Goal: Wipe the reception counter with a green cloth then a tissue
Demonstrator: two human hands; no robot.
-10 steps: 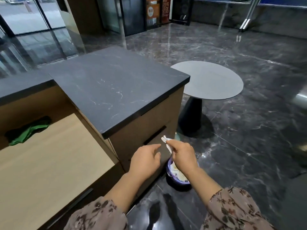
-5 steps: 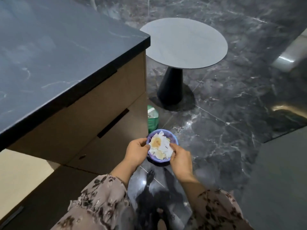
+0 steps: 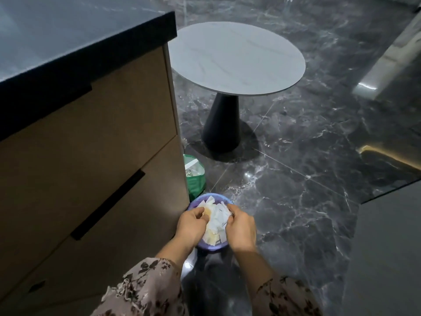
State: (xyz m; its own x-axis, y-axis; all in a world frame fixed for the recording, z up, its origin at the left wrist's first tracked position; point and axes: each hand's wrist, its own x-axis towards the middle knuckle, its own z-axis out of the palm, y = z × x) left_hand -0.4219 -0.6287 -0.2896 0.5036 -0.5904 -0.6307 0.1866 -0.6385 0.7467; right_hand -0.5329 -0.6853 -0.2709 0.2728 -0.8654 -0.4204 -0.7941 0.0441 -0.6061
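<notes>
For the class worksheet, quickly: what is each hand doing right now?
Left hand: fingers curled over the purple bin, grip contents cannot be told.
Right hand: closed on white tissue above the bin.

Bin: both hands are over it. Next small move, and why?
Probably let go and lift both hands clear. The left hand and right hand are curled over the purple bin, fingers in the white paper heaped past its rim; whether either still grips the tissue is unclear. The counter looks bare, so the wiping seems done.
</notes>
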